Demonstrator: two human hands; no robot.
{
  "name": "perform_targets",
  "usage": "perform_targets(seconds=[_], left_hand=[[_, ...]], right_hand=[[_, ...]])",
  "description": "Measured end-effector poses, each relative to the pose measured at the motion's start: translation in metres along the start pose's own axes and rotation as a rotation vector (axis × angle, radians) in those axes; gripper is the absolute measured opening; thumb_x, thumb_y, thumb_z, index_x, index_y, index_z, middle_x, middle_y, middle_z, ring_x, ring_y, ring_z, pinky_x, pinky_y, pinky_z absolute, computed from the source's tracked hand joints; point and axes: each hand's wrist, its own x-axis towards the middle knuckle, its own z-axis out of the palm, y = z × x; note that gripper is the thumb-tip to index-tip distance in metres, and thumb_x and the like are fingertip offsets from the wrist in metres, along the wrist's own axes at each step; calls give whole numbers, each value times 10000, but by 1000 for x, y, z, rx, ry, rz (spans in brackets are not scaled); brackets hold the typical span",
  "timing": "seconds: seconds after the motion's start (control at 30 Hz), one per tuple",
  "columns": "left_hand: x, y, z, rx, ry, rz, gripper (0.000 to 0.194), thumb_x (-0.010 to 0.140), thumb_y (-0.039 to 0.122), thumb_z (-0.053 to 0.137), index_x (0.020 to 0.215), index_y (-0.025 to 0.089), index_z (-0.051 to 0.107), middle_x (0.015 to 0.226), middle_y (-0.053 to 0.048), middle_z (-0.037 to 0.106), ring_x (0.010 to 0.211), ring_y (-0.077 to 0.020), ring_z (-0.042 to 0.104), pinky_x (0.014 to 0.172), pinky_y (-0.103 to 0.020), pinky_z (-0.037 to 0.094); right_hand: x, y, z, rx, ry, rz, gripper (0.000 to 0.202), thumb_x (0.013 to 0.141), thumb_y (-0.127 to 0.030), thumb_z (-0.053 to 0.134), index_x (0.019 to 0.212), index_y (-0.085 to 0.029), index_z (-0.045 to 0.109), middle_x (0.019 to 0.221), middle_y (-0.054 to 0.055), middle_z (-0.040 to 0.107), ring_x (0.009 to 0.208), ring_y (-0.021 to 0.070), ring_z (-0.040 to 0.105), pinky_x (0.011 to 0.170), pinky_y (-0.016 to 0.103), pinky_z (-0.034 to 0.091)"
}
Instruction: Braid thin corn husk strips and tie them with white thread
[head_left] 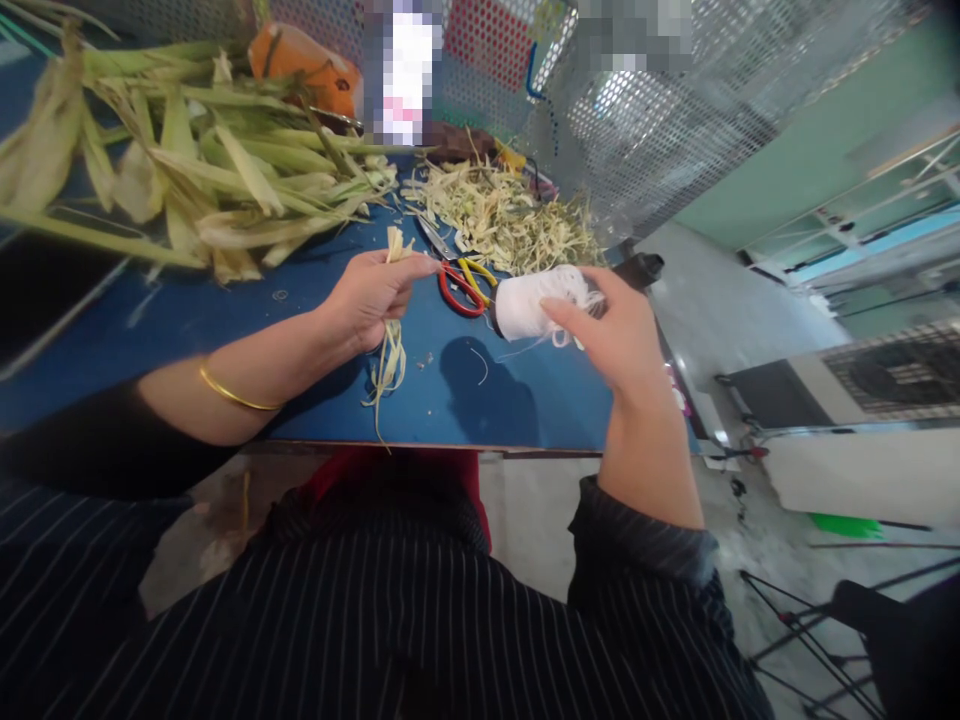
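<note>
My left hand [379, 298] is closed around a small bundle of pale corn husk strips [390, 362], whose loose ends hang below the fist and whose top sticks out above it. A white spool of thread [525, 305] lies sideways in my right hand [619, 325], thumb and fingers wrapped round its right end. Loose thread trails beneath the spool. Between my hands, scissors [461, 288] with one red and one yellow handle rest on the blue tabletop [480, 410], blades pointing away from me. The spool's left end is close to the handles.
Long green corn husks [225, 170] are heaped at the back left, near an orange bag [304, 68]. A pile of shredded husk strips [517, 215] sits behind the scissors. A perforated metal panel [675, 110] stands along the back. The table's front edge is close to my body.
</note>
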Motion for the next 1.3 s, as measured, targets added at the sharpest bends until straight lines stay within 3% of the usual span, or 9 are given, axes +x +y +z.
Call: perform_targets(seconds=[0.17, 0.33, 0.47, 0.57, 0.67, 0.77, 1.0, 1.17, 1.3], left_hand=[[0, 1, 0, -16, 65, 6, 243, 722, 172, 715, 645, 186, 485, 464, 109, 217, 391, -37, 152, 385, -225, 85], [0, 2, 0, 11, 132, 10, 191, 756, 231, 708, 688, 185, 536, 469, 109, 209, 389, -41, 151, 385, -238, 99], [-5, 0, 4, 85, 26, 19, 129, 752, 240, 729, 734, 159, 629, 465, 99, 271, 392, -30, 165, 397, -236, 100], [-10, -1, 8, 184, -75, 44, 193, 670, 214, 805, 812, 144, 695, 500, 72, 420, 429, -36, 312, 424, -222, 204], [-13, -2, 11, 220, -161, 69, 315, 593, 198, 856, 872, 139, 721, 608, 27, 571, 546, -75, 479, 499, -221, 324], [-14, -1, 12, 238, -245, 16, 292, 601, 206, 853, 855, 131, 728, 686, -17, 633, 588, -98, 526, 531, -232, 361], [-15, 3, 12, 283, -250, -32, 203, 571, 176, 861, 690, 135, 701, 567, -11, 555, 525, -105, 474, 500, -245, 319], [-13, 0, 10, 326, -234, -3, 227, 571, 218, 846, 734, 136, 709, 635, -23, 590, 539, -97, 466, 496, -246, 306], [-12, 5, 7, 288, -253, -99, 263, 634, 260, 807, 573, 162, 571, 473, 62, 346, 426, -38, 230, 441, -247, 127]], right_hand=[[15, 0, 1, -64, -5, 66, 480, 691, -681, 673, 837, -224, 669, 732, 50, 673, 714, 249, 633, 721, 476, 525], [29, 6, 7, -85, -19, 58, 504, 717, -726, 615, 776, -227, 647, 751, 76, 670, 825, 293, 660, 757, 507, 538], [36, 6, 17, 5, -20, 3, 551, 700, -779, 587, 703, -231, 640, 595, 45, 623, 716, 267, 676, 710, 472, 565], [37, -8, 23, 61, -85, -9, 595, 715, -806, 540, 678, -220, 639, 507, 30, 577, 633, 249, 668, 673, 445, 566], [36, -27, 28, 56, -158, -3, 625, 725, -816, 514, 739, -209, 662, 534, 46, 598, 679, 266, 680, 698, 451, 561], [35, -40, 35, 43, -167, -6, 650, 722, -826, 505, 812, -204, 672, 636, 82, 643, 788, 293, 686, 748, 468, 550], [35, -40, 47, 93, -109, -44, 698, 728, -854, 450, 863, -208, 676, 772, 112, 672, 920, 310, 669, 811, 490, 531], [33, -39, 44, 95, -180, 8, 719, 700, -890, 416, 763, -217, 662, 659, 82, 641, 814, 284, 684, 743, 466, 546], [33, -17, 43, 340, -271, 25, 815, 681, -933, 294, 829, -230, 679, 663, 53, 656, 757, 254, 695, 675, 436, 566]])
